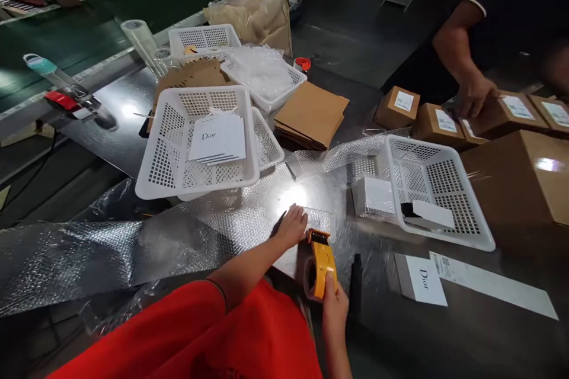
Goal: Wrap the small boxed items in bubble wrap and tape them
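My left hand point(292, 226) presses on a bubble-wrapped package point(317, 220) at the table's middle, its fingers together over the near-left part. What lies inside the wrap is hard to make out. In my right hand point(335, 303) is a yellow tape dispenser point(325, 260) with a brown roll of tape, its head against the package's near edge. A slim black object point(356, 278) lies just right of the dispenser. Silvery bubble wrap point(178, 243) spreads out to the left of my left hand.
White baskets point(151, 154) with Dior cards point(217, 136) stand ahead; another basket point(482, 231) is at right. Nearby are flat brown cardboard point(311, 109), a white box point(377, 194), a Dior envelope point(422, 280) and labelled cartons point(398, 108). A co-worker's hand point(478, 93) touches the cartons.
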The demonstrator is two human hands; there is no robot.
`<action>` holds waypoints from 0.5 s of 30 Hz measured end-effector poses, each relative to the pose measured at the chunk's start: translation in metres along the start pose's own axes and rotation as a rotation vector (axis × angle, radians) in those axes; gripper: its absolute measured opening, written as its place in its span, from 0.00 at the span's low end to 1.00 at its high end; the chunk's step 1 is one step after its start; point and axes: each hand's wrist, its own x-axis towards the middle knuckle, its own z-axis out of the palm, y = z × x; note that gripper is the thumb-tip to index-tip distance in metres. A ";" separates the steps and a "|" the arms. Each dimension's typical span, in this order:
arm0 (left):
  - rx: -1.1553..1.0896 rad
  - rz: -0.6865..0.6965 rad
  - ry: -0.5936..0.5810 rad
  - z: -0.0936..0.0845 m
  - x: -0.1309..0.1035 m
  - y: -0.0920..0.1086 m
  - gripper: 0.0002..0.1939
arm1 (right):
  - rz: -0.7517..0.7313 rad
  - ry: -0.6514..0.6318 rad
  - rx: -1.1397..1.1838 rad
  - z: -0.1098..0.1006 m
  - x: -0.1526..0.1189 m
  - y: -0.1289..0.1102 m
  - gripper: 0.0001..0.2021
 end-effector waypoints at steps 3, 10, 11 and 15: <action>0.083 0.043 -0.078 -0.002 0.004 0.002 0.35 | 0.152 -0.052 0.054 -0.005 -0.025 0.021 0.38; 0.034 0.119 -0.112 -0.008 0.004 0.001 0.31 | 0.160 -0.027 0.070 0.017 -0.026 0.032 0.39; 0.020 0.128 -0.111 -0.012 0.006 -0.002 0.33 | 0.151 -0.017 0.079 0.020 -0.025 0.032 0.40; -0.058 0.175 -0.223 -0.044 0.036 -0.024 0.39 | 0.091 0.037 0.112 0.025 -0.020 0.019 0.39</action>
